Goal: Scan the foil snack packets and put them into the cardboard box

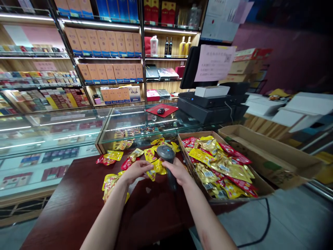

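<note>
My left hand (135, 171) reaches over the dark red table, thumb and fingers pinched together at the edge of a yellow snack packet (158, 167). My right hand (180, 172) is closed around the handle of a black barcode scanner (165, 152), whose rounded head points away from me over the packets. Its fingers are partly hidden behind the handle. Beyond the hands lie more yellow packets (150, 155) and a red and gold packet (132, 158). Other yellow packets (110, 182) rest beside my left forearm, partly covered by it.
An open cardboard box (186, 156) of red, yellow and gold packets stands at right, with a second box part (281, 163) beside it. A glass counter (135, 121) runs behind the table, carrying a mouse (161, 111) and a monitor (189, 67). A black cable (267, 222) hangs at lower right.
</note>
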`<action>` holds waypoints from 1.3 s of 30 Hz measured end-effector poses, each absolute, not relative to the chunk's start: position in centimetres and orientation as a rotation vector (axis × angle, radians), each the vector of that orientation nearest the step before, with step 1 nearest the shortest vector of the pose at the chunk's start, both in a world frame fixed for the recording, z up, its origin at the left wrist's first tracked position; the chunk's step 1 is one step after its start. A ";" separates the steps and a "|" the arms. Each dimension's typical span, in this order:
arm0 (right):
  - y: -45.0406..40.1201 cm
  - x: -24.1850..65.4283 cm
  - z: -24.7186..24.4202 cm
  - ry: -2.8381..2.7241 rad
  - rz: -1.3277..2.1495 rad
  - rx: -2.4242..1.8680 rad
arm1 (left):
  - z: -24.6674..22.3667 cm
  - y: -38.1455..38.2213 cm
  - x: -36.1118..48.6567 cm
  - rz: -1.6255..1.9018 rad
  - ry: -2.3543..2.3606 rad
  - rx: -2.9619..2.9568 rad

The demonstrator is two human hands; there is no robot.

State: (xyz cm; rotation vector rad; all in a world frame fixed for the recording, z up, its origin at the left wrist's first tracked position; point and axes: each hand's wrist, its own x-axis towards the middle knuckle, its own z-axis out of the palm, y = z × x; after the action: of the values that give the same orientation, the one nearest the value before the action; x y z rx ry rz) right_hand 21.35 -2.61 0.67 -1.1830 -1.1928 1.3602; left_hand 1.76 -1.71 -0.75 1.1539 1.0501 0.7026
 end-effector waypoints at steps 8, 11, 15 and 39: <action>-3.0 19.8 2.3 -1.384 1.214 -1.208 | -0.6 0.5 1.5 0.529 0.998 1.363; -3.9 19.3 2.6 -1.274 1.100 -1.253 | -1.3 2.0 1.0 0.721 1.068 1.108; -6.0 18.3 2.5 -1.146 1.352 -1.138 | -1.0 3.9 0.4 0.909 1.062 0.848; -9.1 14.9 0.3 -1.215 1.526 -1.229 | 1.0 6.6 -0.7 0.847 1.139 0.874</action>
State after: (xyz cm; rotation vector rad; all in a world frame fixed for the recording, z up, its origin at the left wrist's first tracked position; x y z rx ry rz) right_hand 14.93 -9.15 0.35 -1.2285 -1.2146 1.5257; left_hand -0.66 6.56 0.96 0.8739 1.1391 0.8473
